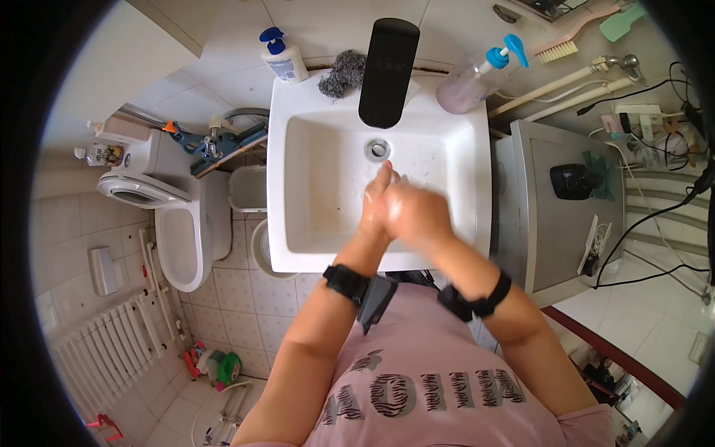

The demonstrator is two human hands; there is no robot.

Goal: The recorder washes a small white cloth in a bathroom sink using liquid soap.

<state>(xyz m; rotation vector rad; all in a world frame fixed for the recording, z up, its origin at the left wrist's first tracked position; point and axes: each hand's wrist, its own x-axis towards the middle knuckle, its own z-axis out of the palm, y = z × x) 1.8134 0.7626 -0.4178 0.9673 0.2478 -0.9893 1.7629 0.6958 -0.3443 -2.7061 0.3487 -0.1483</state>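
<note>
A: Status? Right hand (418, 214) clasped over left hand (378, 203), both closed on each other, holding nothing else. Above sink (298, 186), just below drain (377, 150).

B: Suggest rubbing between fingers, staying over sink, under black tap (388, 71).
</note>
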